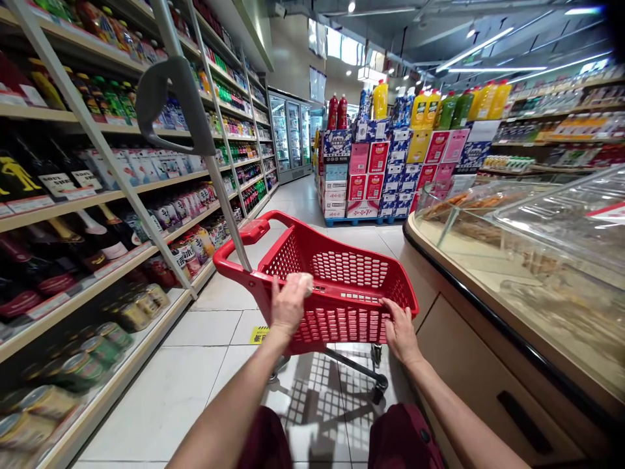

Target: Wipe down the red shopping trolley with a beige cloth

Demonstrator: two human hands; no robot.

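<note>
Red cart [349, 322]: stood sideways on the tiled floor [195, 365] in front of the person, its handle end to the left and its basket upright.
Left grip [288, 305]: closed on a whitish wad [306, 284] at the cart's near rim; whether the wad touched the rim could not be told.
Right grip [401, 329]: narrow, fingers curled over the same rim near its right end.
Pole [228, 212]: rose at a tilt from the cart's handle end, with a grey loop [198, 107] higher up.
Shelves [73, 280]: lined the left side with bottles and cans.
Bench [461, 339]: glass-sided, near the right grip.
Cartons [378, 163]: stacked beyond the cart on a blue pallet [366, 221], bottles on top.
</note>
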